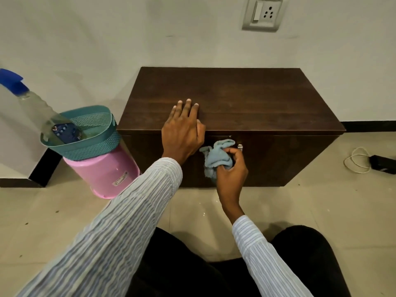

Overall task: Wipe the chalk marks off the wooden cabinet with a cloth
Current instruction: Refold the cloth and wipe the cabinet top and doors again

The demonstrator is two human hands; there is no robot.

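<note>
A low dark wooden cabinet (252, 99) stands against the wall in the head view. My left hand (182, 129) lies flat on its top near the front edge, fingers spread, thumb hooked over the edge. My right hand (231, 170) grips a crumpled light blue cloth (218, 157) and presses it against the cabinet's front face, just left of a small metal handle (240, 147). A faint white mark shows near the top of the front face above the cloth.
Left of the cabinet, a teal basket (92, 144) sits on an upturned pink bucket (102, 174) and holds a spray bottle (34, 103) with a blue cap. A black adapter with white cable (364, 161) lies on the tiled floor at right. My knees are below.
</note>
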